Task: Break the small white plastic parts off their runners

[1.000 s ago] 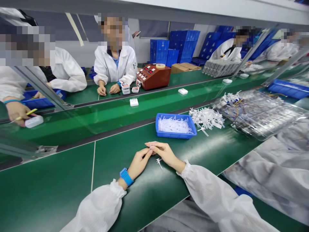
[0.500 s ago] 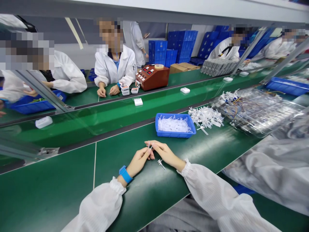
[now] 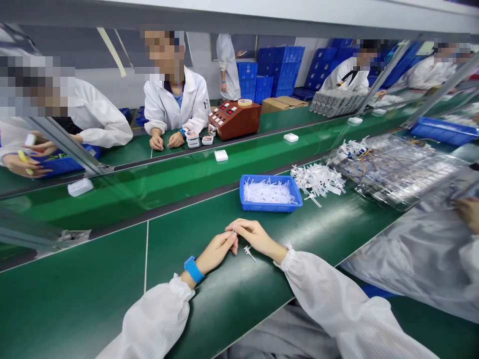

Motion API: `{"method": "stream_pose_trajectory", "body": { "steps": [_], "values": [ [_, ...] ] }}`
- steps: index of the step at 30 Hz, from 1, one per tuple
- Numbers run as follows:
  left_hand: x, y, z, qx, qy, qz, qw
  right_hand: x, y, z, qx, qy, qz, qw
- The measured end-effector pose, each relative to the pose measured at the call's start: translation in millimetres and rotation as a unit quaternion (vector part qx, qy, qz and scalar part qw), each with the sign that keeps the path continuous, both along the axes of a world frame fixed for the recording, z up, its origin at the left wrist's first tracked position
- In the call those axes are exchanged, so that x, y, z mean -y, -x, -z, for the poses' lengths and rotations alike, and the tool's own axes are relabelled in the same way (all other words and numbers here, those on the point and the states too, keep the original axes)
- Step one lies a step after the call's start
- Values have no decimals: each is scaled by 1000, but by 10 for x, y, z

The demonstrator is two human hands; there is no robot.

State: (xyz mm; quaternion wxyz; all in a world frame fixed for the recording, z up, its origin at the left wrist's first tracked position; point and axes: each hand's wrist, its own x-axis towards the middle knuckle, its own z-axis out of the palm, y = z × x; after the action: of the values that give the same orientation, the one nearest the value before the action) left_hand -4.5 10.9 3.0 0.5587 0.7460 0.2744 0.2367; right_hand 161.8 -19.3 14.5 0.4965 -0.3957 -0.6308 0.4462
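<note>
My left hand (image 3: 219, 248), with a blue band (image 3: 193, 269) at the wrist, is closed in a pinch over the green bench. My right hand (image 3: 255, 235) meets it fingertip to fingertip, also pinched. Between the fingertips a sliver of a small pale plastic strip (image 3: 234, 230) shows; the fingers cover most of it. Just below my right hand lies a small white piece shaped like a caliper (image 3: 249, 253). Beyond my hands stands a blue tray (image 3: 271, 207) holding many thin, whitish plastic strips (image 3: 267, 192).
Right of the tray lies a heap of white plastic pieces (image 3: 318, 179), then clear plastic trays (image 3: 404, 172) with wired parts. Behind runs a green conveyor (image 3: 179, 180) carrying white devices (image 3: 221, 155). Co-workers sit across it, near a brown control box (image 3: 237, 119). A metal post (image 3: 67, 139) rises at left.
My fingertips have drawn closer together, hiding more of the pale strip. White devices on the conveyor have shifted right. The co-worker at far left now holds up a yellow object.
</note>
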Motion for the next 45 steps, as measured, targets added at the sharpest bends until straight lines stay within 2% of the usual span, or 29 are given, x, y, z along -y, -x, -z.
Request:
{"method": "stream_pose_trajectory", "body": {
  "steps": [11,22,29,35,45],
  "values": [
    [3,-4,-45,55,58,-34,996,-38,-21,41,-22,19,49,998],
    [-11,-10,-30,32,40,-42,998,-23,-20,16,-22,22,52,998],
    [11,-21,-70,28,33,-52,998,-25,-19,22,-29,21,56,998],
    [17,-24,-89,8,-6,-52,999,-31,-16,35,-37,26,54,998],
    [5,-23,-72,7,3,-63,998,-32,-21,40,-35,27,56,997]
  ]
}}
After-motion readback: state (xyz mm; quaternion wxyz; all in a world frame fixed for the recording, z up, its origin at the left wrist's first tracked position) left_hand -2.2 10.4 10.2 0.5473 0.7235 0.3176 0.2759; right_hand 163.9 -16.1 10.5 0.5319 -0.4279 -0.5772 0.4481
